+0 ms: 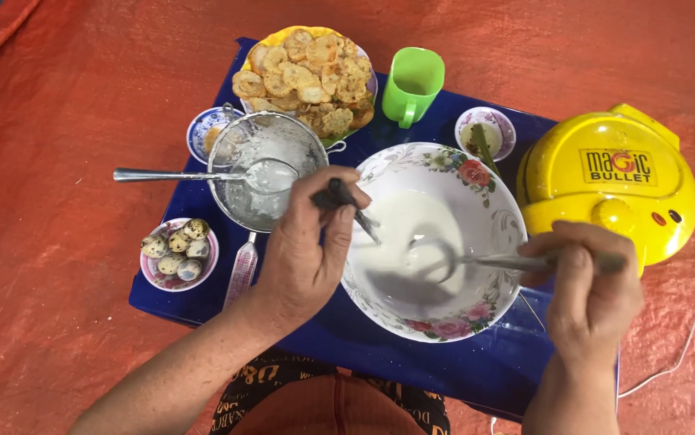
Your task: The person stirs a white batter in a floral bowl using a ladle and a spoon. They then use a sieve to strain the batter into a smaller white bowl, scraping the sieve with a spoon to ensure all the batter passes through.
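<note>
left hand (303, 254): grips dark tool (346, 201) | right hand (593, 282): grips ladle (476, 259) | bowl (492, 201): batter

There is one big white flowered bowl (436, 173), one green plastic cup (413, 80) and one round yellow plastic cooker (605, 189). Three small patterned dishes (488, 122) sit around. One metal strainer (263, 165) holds one metal spoon (194, 175). Two hands (303, 250) work.

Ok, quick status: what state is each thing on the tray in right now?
Floral bowl: upright, holding white batter.
Left hand: closed on a dark utensil over the bowl.
Right hand: closed on a ladle dipped in batter.
Sieve: coated with white residue, spoon lying across it.
Green cup: upright.
Yellow appliance: lid shut.
Egg bowl: holding speckled eggs, unbroken.
Plate of fried pieces: heaped.
</note>
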